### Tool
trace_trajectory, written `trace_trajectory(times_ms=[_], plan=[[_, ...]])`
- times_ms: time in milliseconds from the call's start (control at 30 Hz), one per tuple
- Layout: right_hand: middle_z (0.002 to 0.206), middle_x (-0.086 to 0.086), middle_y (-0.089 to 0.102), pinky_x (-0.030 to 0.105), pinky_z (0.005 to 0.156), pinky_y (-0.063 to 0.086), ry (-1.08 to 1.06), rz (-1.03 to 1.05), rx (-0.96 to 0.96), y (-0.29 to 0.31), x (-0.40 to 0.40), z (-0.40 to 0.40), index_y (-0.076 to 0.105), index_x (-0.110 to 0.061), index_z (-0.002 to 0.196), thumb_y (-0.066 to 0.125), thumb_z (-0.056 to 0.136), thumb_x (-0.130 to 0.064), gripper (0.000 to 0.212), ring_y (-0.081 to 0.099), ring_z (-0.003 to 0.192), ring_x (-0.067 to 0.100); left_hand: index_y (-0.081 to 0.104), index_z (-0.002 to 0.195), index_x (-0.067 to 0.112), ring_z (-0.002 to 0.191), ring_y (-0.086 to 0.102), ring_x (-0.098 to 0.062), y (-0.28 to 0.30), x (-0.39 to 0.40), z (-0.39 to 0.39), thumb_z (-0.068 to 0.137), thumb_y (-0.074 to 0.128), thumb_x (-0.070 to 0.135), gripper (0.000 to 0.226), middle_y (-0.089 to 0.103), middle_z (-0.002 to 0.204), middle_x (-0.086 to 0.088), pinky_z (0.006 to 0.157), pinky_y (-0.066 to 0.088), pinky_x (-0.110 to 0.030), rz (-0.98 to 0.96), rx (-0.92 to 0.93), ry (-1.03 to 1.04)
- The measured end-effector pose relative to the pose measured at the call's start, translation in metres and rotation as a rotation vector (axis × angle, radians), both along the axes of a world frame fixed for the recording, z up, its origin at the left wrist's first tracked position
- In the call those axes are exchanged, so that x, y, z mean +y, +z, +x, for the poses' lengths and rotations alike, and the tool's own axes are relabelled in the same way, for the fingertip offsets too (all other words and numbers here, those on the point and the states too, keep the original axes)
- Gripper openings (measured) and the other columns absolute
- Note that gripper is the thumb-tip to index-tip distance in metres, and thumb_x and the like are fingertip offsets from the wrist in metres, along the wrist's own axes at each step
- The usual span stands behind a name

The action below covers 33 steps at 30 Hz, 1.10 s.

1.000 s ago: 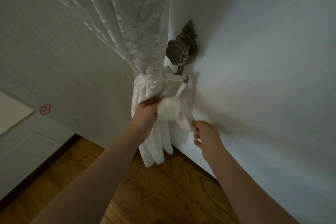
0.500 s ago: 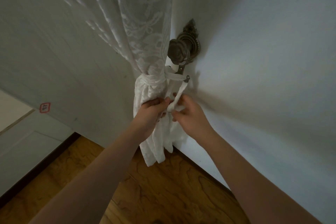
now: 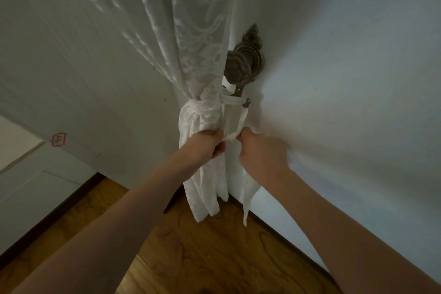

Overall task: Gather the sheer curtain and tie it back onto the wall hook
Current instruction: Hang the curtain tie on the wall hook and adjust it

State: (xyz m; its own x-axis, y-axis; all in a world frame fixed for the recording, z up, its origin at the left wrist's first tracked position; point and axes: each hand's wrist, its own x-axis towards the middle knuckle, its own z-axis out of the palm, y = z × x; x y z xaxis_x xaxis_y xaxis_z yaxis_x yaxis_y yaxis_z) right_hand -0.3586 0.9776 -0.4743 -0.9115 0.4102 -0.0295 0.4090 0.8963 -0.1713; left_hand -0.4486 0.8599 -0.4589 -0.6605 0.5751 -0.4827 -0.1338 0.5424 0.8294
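The white sheer lace curtain (image 3: pixel 181 38) hangs from the top and is bunched in the room corner. A white fabric tie-back (image 3: pixel 205 108) wraps around the bunch and runs to a small pin below the ornate bronze wall hook (image 3: pixel 241 64). A strip of the tie-back drops from the pin to my hands. My left hand (image 3: pixel 206 144) grips the gathered curtain below the wrap and pinches the strip's end. Close beside it, my right hand (image 3: pixel 260 148) pinches the same strip. A loose tail (image 3: pixel 248 196) dangles under my right hand.
Two pale walls meet at the corner behind the curtain. A wooden floor (image 3: pixel 191 246) lies below with a dark baseboard. A white door or panel (image 3: pixel 28 188) stands at the left, and a small red-edged sticker (image 3: pixel 59 139) is on the left wall.
My right hand came up from low near the wall to meet the left hand at the tie-back strip. The ball of fabric seen earlier has unrolled into a hanging tail.
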Motion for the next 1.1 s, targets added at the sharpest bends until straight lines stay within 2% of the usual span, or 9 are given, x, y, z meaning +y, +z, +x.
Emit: trace_trajectory(times_ms=[233,333,467,567,733,833,933,1000,1100], plan=[[0.072,-0.001,0.049,0.029,0.058,0.037,-0.221,-0.242,0.065,-0.005,-0.009,-0.016,0.055,-0.011,0.099,0.036,0.096,-0.021,0.022,0.054,0.069,0.023,0.045,0.061,0.014,0.041,0.029,-0.008,0.039,0.007,-0.005,0.101,0.036,0.022,0.041,0.04,0.041,0.004,0.042,0.022,-0.018,0.174,-0.331,0.206],[0.073,-0.003,0.049,0.027,0.058,0.036,-0.318,-0.276,0.053,-0.011,-0.004,-0.024,0.059,-0.014,0.092,0.036,0.098,-0.025,0.027,0.051,0.069,0.019,0.038,0.061,0.014,0.04,0.025,-0.007,0.056,0.008,-0.009,0.101,0.033,0.02,0.041,0.034,0.041,0.006,0.04,0.019,-0.017,0.328,-0.339,0.232],[0.064,-0.006,0.046,0.029,0.058,0.041,-0.426,-0.383,0.05,-0.031,-0.011,-0.024,0.047,-0.018,0.071,0.035,0.098,-0.022,0.029,0.055,0.067,0.018,0.039,0.062,0.014,0.043,0.026,-0.007,0.063,0.016,0.003,0.101,0.032,0.02,0.04,0.033,0.048,0.005,0.048,0.021,-0.02,0.556,-0.324,0.293],[0.072,-0.005,0.053,0.032,0.064,0.046,-0.471,-0.489,0.023,-0.043,-0.023,-0.027,0.054,-0.019,0.078,0.034,0.097,-0.024,0.028,0.059,0.073,0.018,0.04,0.061,0.014,0.047,0.028,-0.008,0.057,0.018,0.012,0.099,0.035,0.016,0.039,0.034,0.052,0.003,0.053,0.02,-0.024,0.647,-0.306,0.354],[0.06,-0.004,0.049,0.025,0.053,0.037,-0.343,-0.723,0.093,-0.035,-0.022,-0.026,0.046,-0.019,0.063,0.034,0.097,-0.031,0.038,0.05,0.057,0.013,0.048,0.058,0.014,0.045,0.031,-0.01,0.045,0.015,0.016,0.095,0.04,0.019,0.038,0.039,0.054,-0.002,0.051,0.024,-0.023,0.456,-0.122,0.295],[0.074,-0.01,0.057,0.02,0.058,0.043,-0.292,-0.658,0.38,-0.024,-0.017,-0.017,0.056,-0.021,0.084,0.051,0.091,-0.023,0.008,0.056,0.067,0.007,0.057,0.073,0.013,0.037,0.039,-0.003,0.043,0.018,0.018,0.1,0.031,0.027,0.041,0.044,0.047,0.003,0.044,0.034,-0.014,0.218,-0.003,0.182],[0.103,-0.012,0.06,0.023,0.077,0.051,-0.306,-0.829,0.668,-0.01,-0.017,-0.019,0.053,-0.02,0.114,0.056,0.084,-0.006,0.034,0.058,0.087,-0.001,0.06,0.091,0.014,0.044,0.046,-0.009,0.039,0.025,0.017,0.101,0.029,0.038,0.04,0.05,0.053,-0.001,0.049,0.041,-0.02,0.059,0.084,0.149],[0.104,-0.016,0.06,0.029,0.079,0.055,-0.329,-0.997,0.751,-0.002,-0.018,-0.02,0.052,-0.029,0.109,0.055,0.084,-0.004,0.036,0.061,0.089,0.0,0.059,0.097,0.014,0.053,0.055,-0.013,0.038,0.029,0.013,0.101,0.033,0.037,0.035,0.056,0.06,-0.001,0.054,0.046,-0.025,0.049,0.117,0.223],[0.095,-0.011,0.062,0.027,0.071,0.054,-0.332,-1.078,0.778,0.002,-0.017,-0.023,0.054,-0.029,0.103,0.053,0.09,-0.013,0.021,0.064,0.086,0.007,0.058,0.102,0.004,0.065,0.057,-0.013,0.036,0.033,0.01,0.1,0.041,0.023,0.026,0.061,0.076,-0.005,0.054,0.045,-0.015,0.081,0.203,0.261]])
